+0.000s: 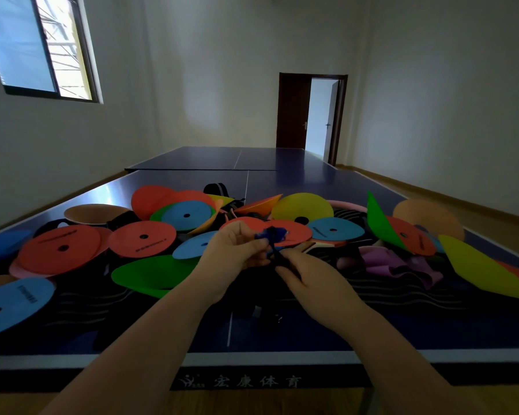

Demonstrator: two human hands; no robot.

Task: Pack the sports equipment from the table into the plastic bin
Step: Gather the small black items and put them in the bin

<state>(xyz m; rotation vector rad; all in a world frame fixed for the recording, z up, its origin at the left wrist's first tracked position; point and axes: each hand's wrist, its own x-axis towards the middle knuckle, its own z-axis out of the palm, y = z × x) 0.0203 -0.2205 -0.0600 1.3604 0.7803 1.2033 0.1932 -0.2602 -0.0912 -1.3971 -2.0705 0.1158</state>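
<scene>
Both hands worked just above the tabletop: the left hand pinched a small dark-blue item, too blurred to name, while the right hand curled its fingers round its lower end. Coloured discs and purple bands lay everywhere, with no bin in sight. Packing looked barely begun.

Over the dark blue surface, the left grip pinches a small dark blue thing (blurred, so its kind is unclear), and the right grip holds its dark lower end just beneath. Behind them lies a jumble of flat discs: a red disc, a blue disc, a yellow disc, and a green disc beside the left wrist. Purple bands lie crumpled to the right. A doorway stands open in the far wall.
</scene>
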